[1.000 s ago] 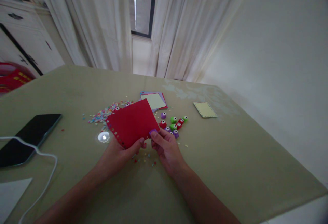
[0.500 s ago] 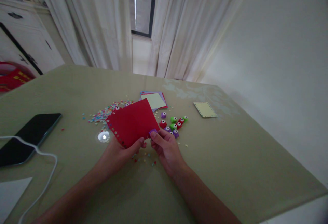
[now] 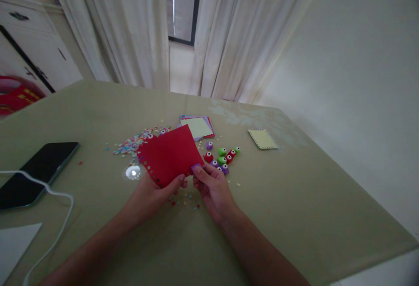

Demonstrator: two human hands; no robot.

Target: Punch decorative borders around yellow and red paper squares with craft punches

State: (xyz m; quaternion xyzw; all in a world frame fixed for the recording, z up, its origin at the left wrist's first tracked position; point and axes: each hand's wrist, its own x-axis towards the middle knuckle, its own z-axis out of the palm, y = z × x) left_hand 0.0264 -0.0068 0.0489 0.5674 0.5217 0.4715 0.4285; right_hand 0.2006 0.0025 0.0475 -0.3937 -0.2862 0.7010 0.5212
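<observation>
A square of red paper [image 3: 170, 153] is tilted up above the table, with small shapes cut along its left and lower edges. Its lower edge is pinched in my left hand [image 3: 160, 192], thumb on top and the other fingers mostly hidden beneath. My right hand [image 3: 212, 187] is closed on a small purple craft punch [image 3: 196, 167] at the paper's lower right corner, the thumb pressed against it. Just beyond my right hand stand several small punches, among them a green one [image 3: 222, 151], a red one [image 3: 208, 157] and a purple one [image 3: 224, 169].
Colourful confetti [image 3: 131, 144] lies left of the red paper, near a shiny round spot [image 3: 132, 172]. Behind are stacked paper squares [image 3: 198, 126]; a pale yellow square [image 3: 262, 139] lies to the right. A phone [image 3: 36, 172], white cable [image 3: 62, 196] and white sheet [image 3: 16, 246] occupy the left side.
Both hands keep the same hold on the red paper and the purple punch. The view has shifted very slightly; nothing on the table has visibly moved.
</observation>
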